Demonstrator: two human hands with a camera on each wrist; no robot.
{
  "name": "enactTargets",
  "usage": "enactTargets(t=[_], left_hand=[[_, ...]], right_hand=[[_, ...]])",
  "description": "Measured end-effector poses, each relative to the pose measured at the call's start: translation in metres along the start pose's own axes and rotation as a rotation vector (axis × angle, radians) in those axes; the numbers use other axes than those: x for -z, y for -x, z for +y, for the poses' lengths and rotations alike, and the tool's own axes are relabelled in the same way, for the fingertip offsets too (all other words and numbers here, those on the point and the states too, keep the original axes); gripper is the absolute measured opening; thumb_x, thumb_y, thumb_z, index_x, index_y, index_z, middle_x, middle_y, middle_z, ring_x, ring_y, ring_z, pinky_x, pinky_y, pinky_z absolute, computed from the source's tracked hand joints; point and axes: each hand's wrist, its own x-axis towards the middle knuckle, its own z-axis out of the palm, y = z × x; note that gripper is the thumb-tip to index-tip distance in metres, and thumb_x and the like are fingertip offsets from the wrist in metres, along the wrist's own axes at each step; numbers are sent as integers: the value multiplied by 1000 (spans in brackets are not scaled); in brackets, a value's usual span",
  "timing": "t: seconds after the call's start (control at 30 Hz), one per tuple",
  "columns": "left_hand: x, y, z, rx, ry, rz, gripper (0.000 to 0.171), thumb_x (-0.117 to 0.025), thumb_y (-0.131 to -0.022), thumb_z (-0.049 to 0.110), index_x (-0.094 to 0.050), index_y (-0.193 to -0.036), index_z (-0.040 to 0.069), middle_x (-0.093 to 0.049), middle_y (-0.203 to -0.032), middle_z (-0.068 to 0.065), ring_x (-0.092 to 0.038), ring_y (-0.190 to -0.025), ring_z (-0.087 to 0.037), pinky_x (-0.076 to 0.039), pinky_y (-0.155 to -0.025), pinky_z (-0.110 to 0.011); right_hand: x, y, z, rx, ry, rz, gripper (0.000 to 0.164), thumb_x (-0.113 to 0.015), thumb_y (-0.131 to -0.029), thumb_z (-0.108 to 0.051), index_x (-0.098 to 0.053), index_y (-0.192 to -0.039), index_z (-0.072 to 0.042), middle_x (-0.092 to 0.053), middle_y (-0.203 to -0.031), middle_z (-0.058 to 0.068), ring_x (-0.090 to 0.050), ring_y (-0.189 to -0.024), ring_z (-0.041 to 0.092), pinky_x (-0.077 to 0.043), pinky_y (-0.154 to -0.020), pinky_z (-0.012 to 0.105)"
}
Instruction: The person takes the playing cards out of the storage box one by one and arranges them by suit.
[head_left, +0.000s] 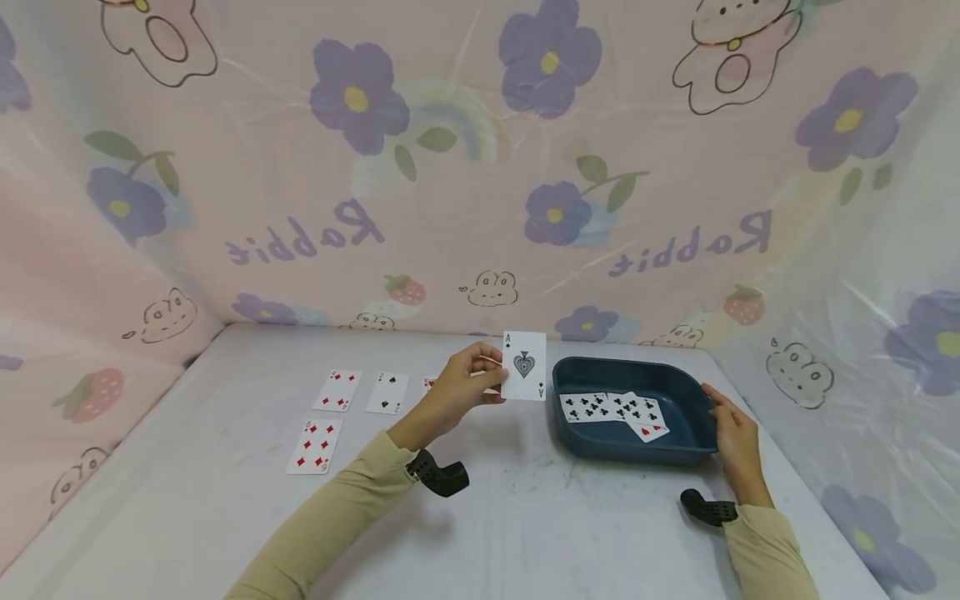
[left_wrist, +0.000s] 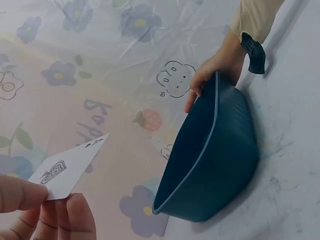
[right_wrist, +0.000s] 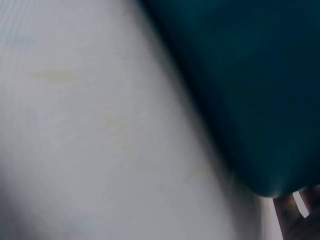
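My left hand (head_left: 457,386) pinches an ace of spades playing card (head_left: 524,367) between thumb and fingers, face toward me, above the table and just left of a dark blue plastic basin (head_left: 637,453). In the left wrist view the ace (left_wrist: 70,167) tilts away from the fingertips. At the basin's right end my right hand (head_left: 735,433) grips the rim, its fingers hooked over the edge in the left wrist view. Inside the basin lie several clubs cards (head_left: 585,407) and a hearts card (head_left: 651,432), overlapping one another. The right wrist view shows mostly the basin's side (right_wrist: 260,100).
Left on the white table (head_left: 525,533) lie a four of diamonds (head_left: 337,390), a two of spades (head_left: 387,392) and a six of diamonds (head_left: 313,447), face up. A red-marked card (head_left: 429,383) is mostly hidden behind my left hand. Patterned curtains (head_left: 450,208) enclose the back and sides.
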Motion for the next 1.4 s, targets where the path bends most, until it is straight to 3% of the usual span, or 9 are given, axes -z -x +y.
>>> enactTargets(t=[0.47,0.67,1.1,1.4], left_hand=[[57,35,6,33,13,55,20,-56,-94,-3,-47,-112,-4,-57,-90,-6,-56,-72,-17,-51,-66,-28],[81,50,7,48,-2,111,24,-57,-94,-3,-46,-116,-6,-56,-93,-6,-57,-80,-17,-53,-70,-29],[124,77,2,119,-118,195,29,-58,-95,-1,-44,-121,-6,-57,-96,-8,-60,-85,-18,-54,-73,-31],[144,91,-5,166,-205,234,36,-60,-95,2,-42,-125,-7,-56,-99,-9,-59,-84,-18,-53,-72,-32]], right_hand=[[-2,1,-3,-16,0,-16,50,-23,-101,-15,-38,-147,-2,-31,-153,14,-21,-143,25,-14,-113,45],[-1,2,-2,-13,-7,-9,49,-24,-101,-15,-39,-146,-2,-31,-153,14,-22,-142,23,-14,-114,42],[-2,0,0,-7,-8,4,48,-26,-101,-14,-41,-145,-2,-33,-152,12,-24,-142,22,-15,-114,41],[-1,-1,0,-2,-3,8,49,-26,-101,-15,-41,-145,-2,-33,-152,12,-24,-142,22,-15,-113,41]])
